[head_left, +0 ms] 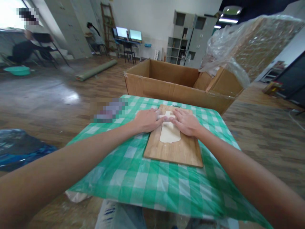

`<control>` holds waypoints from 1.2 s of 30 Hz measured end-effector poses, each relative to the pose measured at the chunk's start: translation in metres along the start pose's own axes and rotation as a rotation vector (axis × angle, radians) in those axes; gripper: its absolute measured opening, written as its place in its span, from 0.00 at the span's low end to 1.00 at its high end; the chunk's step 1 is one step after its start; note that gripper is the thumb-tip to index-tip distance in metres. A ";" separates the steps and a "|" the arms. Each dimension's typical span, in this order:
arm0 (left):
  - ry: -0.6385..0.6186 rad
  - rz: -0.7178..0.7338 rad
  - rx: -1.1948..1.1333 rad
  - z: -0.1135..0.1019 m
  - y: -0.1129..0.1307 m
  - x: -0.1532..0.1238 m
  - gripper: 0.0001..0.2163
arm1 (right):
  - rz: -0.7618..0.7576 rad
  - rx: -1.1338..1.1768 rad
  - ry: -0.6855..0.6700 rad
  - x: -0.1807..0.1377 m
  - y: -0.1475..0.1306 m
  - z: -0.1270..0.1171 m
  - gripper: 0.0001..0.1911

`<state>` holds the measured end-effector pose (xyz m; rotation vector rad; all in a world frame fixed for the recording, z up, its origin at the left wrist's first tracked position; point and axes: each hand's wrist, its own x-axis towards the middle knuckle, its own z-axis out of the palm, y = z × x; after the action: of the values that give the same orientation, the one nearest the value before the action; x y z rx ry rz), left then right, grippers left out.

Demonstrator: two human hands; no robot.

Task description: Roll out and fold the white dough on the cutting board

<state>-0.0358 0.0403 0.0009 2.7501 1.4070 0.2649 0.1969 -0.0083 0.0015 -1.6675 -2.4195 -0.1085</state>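
Both the left hand [148,120] and right hand [187,122] clamp fingers on a slim, pale rolling pin [168,117] (material unclear); it lies crosswise on long cream dough [170,133]

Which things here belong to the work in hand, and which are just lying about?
In use:
left hand
right hand
pale rolling pin
flattened dough
wooden board
checked tablecloth

Lying about:
open cardboard box
teal basin
long roll
pixelated item (untouched, unidentifiable)

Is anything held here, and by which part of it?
A pale rolling pin on the dough: the left hand is at one end, the right hand at the other; whether either hand wraps around it cannot be told.
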 end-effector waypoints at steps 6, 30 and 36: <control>0.086 0.150 0.026 0.003 0.019 -0.048 0.38 | -0.020 -0.034 0.045 -0.056 -0.020 0.002 0.45; 0.041 0.336 -0.005 -0.015 0.036 -0.120 0.39 | -0.005 0.113 0.108 -0.101 -0.041 -0.029 0.33; 0.053 0.345 -0.006 -0.017 0.033 -0.117 0.37 | -0.195 -0.105 0.033 -0.026 -0.013 -0.026 0.29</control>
<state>-0.0793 -0.0738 0.0062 2.9888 0.9284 0.3534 0.1968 -0.0408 0.0223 -1.4524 -2.5870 -0.2944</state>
